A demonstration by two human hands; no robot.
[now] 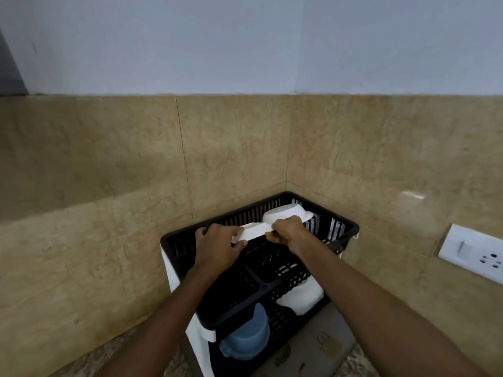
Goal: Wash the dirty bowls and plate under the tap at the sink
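L hand [217, 247] + R hand [288, 232] each clamp one end of white dish [255, 229]; long axis runs hand-to-hand, along rack [351, 227] back edge. White bowl [285, 213] just behind.

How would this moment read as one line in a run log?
left hand: holds white dish, left end | right hand: grips white dish, right end | where: over black rack, top tier | white bowl: upturned in rack behind
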